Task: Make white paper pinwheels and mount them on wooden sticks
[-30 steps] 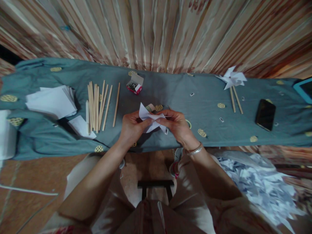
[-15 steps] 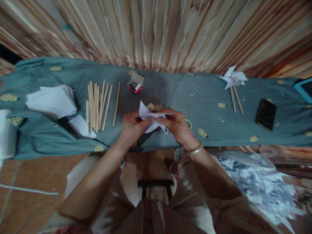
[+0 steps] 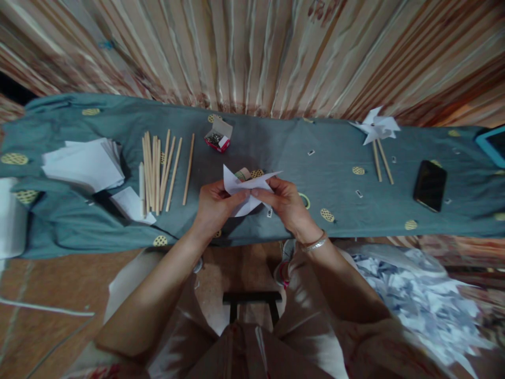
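Note:
A white folded paper pinwheel (image 3: 245,206) is held between my two hands above the near middle of the table. My left hand (image 3: 216,206) pinches it from the left, thumb on top. From the other side my right hand (image 3: 287,204) grips it, and the two thumb tips almost meet at its centre. Pointed paper corners stick up at the left and right. Whatever lies under the thumbs is hidden. Just behind the paper sits a roll of tape (image 3: 243,173), partly covered. Scissors, of which a green handle loop (image 3: 304,200) shows, lie beside my right hand.
Wooden sticks (image 3: 158,171) and a stack of white paper (image 3: 84,164) lie at the left. An open red box of pins (image 3: 218,139) stands behind my hands. At the right are paper pinwheels on sticks (image 3: 376,127) and a phone (image 3: 431,185). A bag of paper pinwheels (image 3: 424,300) stands below right.
The paper's right corner has come up and now points outward above my right fingers. The left corner has shifted slightly left. Both hands keep their hold with little movement.

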Motion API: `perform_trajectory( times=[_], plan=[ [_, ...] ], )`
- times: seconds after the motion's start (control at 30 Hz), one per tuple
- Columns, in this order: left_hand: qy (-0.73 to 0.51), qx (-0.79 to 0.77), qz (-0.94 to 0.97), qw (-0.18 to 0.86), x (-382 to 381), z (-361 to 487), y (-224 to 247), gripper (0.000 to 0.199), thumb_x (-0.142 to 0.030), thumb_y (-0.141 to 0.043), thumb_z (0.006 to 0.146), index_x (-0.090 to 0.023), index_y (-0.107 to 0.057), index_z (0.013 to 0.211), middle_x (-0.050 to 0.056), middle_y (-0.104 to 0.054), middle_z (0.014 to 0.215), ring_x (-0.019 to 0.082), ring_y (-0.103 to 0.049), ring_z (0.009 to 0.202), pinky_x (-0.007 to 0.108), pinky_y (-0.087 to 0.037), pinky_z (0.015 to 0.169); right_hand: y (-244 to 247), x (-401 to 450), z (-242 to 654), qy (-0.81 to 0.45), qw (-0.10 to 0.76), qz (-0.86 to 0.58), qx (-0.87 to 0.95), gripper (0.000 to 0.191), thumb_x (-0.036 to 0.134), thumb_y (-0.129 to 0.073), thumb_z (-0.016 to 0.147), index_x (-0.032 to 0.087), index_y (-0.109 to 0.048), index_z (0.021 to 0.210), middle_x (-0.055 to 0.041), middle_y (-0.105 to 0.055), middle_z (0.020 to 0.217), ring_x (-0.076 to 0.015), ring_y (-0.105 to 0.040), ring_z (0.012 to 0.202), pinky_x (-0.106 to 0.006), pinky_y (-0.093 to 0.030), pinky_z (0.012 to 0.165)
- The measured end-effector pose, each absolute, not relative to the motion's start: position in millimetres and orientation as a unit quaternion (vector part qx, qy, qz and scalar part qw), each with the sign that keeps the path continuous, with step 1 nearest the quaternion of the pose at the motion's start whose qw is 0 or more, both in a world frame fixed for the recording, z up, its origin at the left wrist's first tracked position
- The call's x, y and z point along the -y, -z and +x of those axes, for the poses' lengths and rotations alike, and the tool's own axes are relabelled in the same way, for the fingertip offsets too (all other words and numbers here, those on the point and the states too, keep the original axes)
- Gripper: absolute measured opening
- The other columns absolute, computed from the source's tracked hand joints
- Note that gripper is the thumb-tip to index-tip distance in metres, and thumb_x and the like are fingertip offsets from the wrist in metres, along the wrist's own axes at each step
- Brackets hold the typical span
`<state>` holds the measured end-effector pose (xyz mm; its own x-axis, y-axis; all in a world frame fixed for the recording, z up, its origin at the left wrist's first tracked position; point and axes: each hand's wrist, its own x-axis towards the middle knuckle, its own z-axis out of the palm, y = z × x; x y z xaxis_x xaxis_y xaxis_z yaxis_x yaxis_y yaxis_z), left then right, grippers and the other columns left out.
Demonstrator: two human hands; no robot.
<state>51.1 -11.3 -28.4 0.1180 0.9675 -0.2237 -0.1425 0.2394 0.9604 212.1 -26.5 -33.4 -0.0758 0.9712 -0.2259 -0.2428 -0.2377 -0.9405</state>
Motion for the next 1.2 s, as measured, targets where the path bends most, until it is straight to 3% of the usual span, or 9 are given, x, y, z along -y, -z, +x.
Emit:
perform_trajectory(
  times=[0.23, 0.73, 1.07, 1.2],
  plan=[
    [-0.462, -0.488, 0.364, 0.645, 12, 53, 27, 0.023, -0.025, -0.086, 0.054, -0.017, -0.076, 0.073, 0.002, -0.076, 0.074, 0.015, -0.066, 0.064, 0.027, -0.054, 0.065, 40, 25, 211, -0.61, 0.474, -0.487, 0.408, 0.032, 0.044, -0.084, 0.067, 0.021, -0.074, 0.087, 0.0001, -0.073, 0.085, -0.0145, -0.063, 0.073, -0.03, -0.052, 0.072],
    [-0.492, -0.483, 0.332, 0.644, 11, 54, 21, 0.024, -0.021, -0.083, 0.051, -0.016, -0.078, 0.074, -0.001, -0.075, 0.071, 0.014, -0.063, 0.063, 0.026, -0.052, 0.064, 36, 23, 200, -0.627, 0.498, -0.474, 0.366, 0.033, 0.043, -0.087, 0.064, 0.023, -0.076, 0.088, 0.0004, -0.077, 0.087, -0.0172, -0.067, 0.076, -0.033, -0.056, 0.079],
    [-0.484, -0.483, 0.359, 0.636, 10, 49, 22, 0.026, -0.025, -0.085, 0.053, -0.017, -0.077, 0.076, 0.0, -0.076, 0.073, 0.015, -0.065, 0.063, 0.028, -0.054, 0.067, 34, 25, 196, -0.63, 0.5, -0.474, 0.36, 0.035, 0.043, -0.086, 0.064, 0.023, -0.076, 0.09, -0.0004, -0.077, 0.088, -0.0179, -0.068, 0.076, -0.034, -0.056, 0.08],
    [-0.484, -0.463, 0.366, 0.646, 12, 46, 22, 0.035, -0.033, -0.09, 0.053, -0.016, -0.077, 0.081, 0.002, -0.077, 0.078, 0.016, -0.068, 0.067, 0.029, -0.056, 0.071, 33, 24, 195, -0.621, 0.507, -0.478, 0.358, 0.033, 0.043, -0.087, 0.063, 0.023, -0.077, 0.087, -0.0005, -0.077, 0.086, -0.0184, -0.068, 0.075, -0.034, -0.056, 0.079]
  ],
)
